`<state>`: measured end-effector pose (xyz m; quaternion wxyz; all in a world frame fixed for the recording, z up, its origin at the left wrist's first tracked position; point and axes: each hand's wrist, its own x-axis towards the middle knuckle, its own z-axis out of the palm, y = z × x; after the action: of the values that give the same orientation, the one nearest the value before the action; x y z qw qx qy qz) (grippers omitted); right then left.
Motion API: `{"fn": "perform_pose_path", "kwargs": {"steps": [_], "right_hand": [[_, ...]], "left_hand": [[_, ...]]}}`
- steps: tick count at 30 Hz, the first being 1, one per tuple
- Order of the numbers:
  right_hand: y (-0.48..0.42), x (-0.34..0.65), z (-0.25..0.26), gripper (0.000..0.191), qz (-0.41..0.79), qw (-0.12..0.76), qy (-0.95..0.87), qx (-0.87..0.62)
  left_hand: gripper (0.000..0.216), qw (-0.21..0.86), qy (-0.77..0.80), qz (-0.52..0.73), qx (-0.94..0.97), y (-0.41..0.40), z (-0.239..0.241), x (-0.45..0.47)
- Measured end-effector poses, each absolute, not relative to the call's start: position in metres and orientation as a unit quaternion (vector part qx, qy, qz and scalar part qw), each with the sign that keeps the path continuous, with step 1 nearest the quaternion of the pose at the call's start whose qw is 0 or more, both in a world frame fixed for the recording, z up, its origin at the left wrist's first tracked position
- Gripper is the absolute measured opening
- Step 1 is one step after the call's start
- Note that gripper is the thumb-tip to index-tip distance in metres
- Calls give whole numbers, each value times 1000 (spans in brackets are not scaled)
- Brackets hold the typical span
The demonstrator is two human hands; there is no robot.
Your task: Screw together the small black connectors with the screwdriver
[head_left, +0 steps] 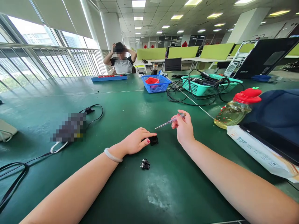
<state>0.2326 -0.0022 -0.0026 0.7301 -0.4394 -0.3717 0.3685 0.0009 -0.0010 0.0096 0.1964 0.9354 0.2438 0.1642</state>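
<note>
In the head view my right hand (pixel 184 129) is closed around a slim screwdriver (pixel 169 122) with a clear handle. Its metal tip points left, a little above the table and apart from the black piece. My left hand (pixel 137 140) reaches in from the left, thumb and index finger at a small round black part (pixel 154 140) on the green table. The fingers partly cover that part, so its exact kind is hidden. Nearer to me, below the left hand, lie small black components (pixel 145 164) with shiny metal prongs, close together.
A blue basket (pixel 157 87) with a red container and a teal basket (pixel 201 88) of black cables stand farther back. On the right are a red-lidded bottle (pixel 235 109) and a white packet (pixel 259 151). A cord (pixel 35 160) lies left. A person (pixel 121 62) sits opposite.
</note>
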Motion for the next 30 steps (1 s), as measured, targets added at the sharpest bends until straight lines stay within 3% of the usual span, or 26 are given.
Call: {"fn": "perform_pose_path", "kwargs": {"steps": [7,11,19,30], "right_hand": [[1,236,1,34,385,739,-338,-437],[3,237,1,36,392,739,-342,-428],[3,233,-4,37,438,705,-379,-408],[-1,233,-2,36,470,666,-398,-420]], "left_hand": [[58,256,236,127,929,-23,27,6],[71,254,271,61,926,-46,38,9],[31,179,358,132,907,-102,21,4],[28,77,440,132,885,-124,14,-67]]}}
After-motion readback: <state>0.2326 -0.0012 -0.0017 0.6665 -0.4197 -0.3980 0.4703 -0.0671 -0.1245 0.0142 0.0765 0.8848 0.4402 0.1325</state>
